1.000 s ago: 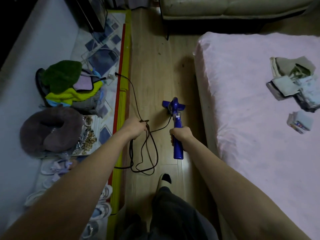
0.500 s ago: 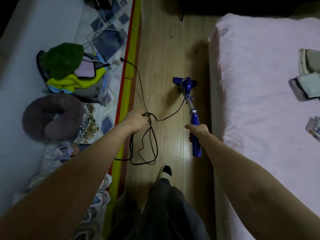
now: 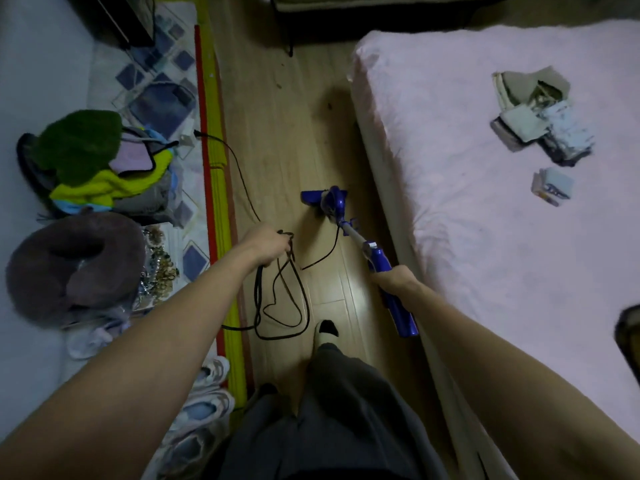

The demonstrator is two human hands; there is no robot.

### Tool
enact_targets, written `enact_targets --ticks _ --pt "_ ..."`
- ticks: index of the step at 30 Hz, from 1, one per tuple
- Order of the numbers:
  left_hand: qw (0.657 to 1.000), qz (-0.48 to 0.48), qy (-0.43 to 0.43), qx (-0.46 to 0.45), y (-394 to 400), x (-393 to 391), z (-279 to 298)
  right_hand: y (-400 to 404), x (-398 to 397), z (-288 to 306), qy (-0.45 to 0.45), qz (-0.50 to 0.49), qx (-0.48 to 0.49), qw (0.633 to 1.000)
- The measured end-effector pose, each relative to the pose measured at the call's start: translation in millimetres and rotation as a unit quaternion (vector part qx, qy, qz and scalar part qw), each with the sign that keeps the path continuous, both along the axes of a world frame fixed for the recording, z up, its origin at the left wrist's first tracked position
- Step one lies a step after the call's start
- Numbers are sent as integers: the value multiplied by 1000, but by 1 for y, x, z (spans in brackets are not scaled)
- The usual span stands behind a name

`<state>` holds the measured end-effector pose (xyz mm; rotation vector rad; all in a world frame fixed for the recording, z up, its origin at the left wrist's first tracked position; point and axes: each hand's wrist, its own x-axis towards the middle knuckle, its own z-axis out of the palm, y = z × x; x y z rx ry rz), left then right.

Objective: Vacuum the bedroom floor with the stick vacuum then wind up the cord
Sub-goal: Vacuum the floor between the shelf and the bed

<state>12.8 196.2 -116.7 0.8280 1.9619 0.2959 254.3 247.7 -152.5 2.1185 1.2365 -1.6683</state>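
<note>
Stick vacuum (image 3: 360, 244), blue, is leaning across the wooden floor (image 3: 277, 109), its head sitting on the boards near the bed's long edge, handle slanting back toward the person. Right hand (image 3: 394, 277) is wrapping its grip fully round the blue handle, fingers curled tight. Black cord (image 3: 284, 306) is running from the vacuum body over to the left hand (image 3: 265, 244), which is gripping a gathered bunch of it; several loose loops are hanging down from that fist and trailing on the floor beside a socked foot (image 3: 327, 332). One strand is leading off toward the yellow and red mat edge (image 3: 216, 168), ending at a plug (image 3: 198, 134) by the patterned rug (image 3: 159, 95). Pink bed (image 3: 485, 237) is filling the right side, folded cloths (image 3: 540, 116) lying near its far edge. Along the left wall: clothes pile (image 3: 90, 164), round grey cushion (image 3: 72, 265), shoes (image 3: 204, 407) near the mat's close end.
</note>
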Motion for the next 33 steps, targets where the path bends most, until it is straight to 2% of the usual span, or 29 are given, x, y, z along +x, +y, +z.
enact_targets --ticks 5,11,16,22,26,33 --pt "998 -56 -5 34 -22 8 19 -57 -6 26 7 -22 -13 1000" --pt "992 -107 -3 66 -48 10 39 -118 -30 62 107 -112 -55 986" --pt "992 -96 11 76 -50 4 44 -147 -55 79 157 -188 -35 969" --pt "995 -52 6 83 -56 2 43 -145 -111 55 204 -281 -3 938" --pt "996 -36 13 78 -63 -10 41 -136 -115 26 163 -247 36 955" --pt "995 -50 42 70 -69 -31 45 -112 -30 12 50 -148 69 985"
